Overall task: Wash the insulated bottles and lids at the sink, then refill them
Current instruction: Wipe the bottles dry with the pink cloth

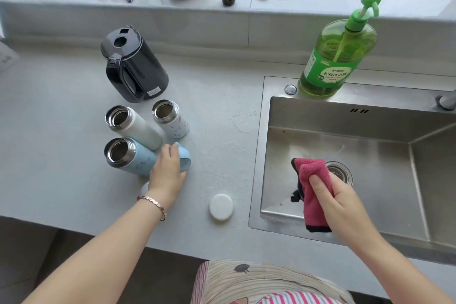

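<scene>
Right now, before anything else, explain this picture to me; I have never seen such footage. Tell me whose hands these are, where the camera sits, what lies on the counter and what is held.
No machine here: a person works bare-handed, and one head-worn camera looks down. The left hand grips a light blue lid on the grey counter, beside three open steel-mouthed insulated bottles: a light blue bottle, a plain white bottle and a patterned white bottle. Behind them stands a black electric kettle; a round white lid lies nearer the stainless steel sink. The right hand holds a pink cloth over that sink; a green pump bottle of soap stands on its back rim.
</scene>
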`<state>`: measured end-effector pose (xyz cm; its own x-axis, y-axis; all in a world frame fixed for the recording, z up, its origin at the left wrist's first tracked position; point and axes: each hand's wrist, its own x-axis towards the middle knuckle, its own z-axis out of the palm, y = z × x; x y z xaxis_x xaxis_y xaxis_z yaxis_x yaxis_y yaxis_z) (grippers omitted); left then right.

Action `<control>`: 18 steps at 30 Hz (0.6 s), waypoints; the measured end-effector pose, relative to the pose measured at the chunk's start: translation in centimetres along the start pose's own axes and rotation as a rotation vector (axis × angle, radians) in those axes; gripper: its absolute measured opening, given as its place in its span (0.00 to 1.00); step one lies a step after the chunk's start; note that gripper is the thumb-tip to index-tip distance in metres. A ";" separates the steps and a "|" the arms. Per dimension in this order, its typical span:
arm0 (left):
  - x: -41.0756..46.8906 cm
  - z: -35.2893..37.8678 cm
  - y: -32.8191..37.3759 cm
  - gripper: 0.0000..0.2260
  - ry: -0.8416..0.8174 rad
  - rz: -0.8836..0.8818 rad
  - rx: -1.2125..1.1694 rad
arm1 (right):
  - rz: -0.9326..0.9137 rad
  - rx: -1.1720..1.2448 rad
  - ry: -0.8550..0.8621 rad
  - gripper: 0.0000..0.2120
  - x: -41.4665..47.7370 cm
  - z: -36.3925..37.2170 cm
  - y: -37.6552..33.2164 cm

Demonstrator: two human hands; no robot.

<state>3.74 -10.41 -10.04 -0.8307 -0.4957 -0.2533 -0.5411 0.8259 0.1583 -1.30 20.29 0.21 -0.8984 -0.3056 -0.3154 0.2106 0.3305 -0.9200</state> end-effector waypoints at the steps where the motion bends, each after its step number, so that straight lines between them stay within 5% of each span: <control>1: -0.1 0.1 -0.1 0.27 -0.055 -0.001 0.038 | 0.006 0.001 0.000 0.10 0.0 0.1 0.0; 9: -0.7 0.2 -0.3 0.34 -0.191 0.013 0.161 | 0.006 0.000 -0.007 0.09 0.2 1.2 -0.8; 13: -3.3 0.9 1.9 0.40 -0.011 0.223 0.152 | 0.018 0.034 0.007 0.09 0.1 1.0 -0.9; 18: -7.4 3.1 4.7 0.41 -0.331 0.315 0.160 | 0.049 0.027 0.064 0.10 -0.5 -0.3 -0.1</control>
<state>7.70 -2.02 -10.36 -0.8509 -0.1243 -0.5104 -0.2216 0.9659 0.1341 -0.98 20.69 0.54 -0.9093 -0.2316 -0.3456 0.2645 0.3193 -0.9100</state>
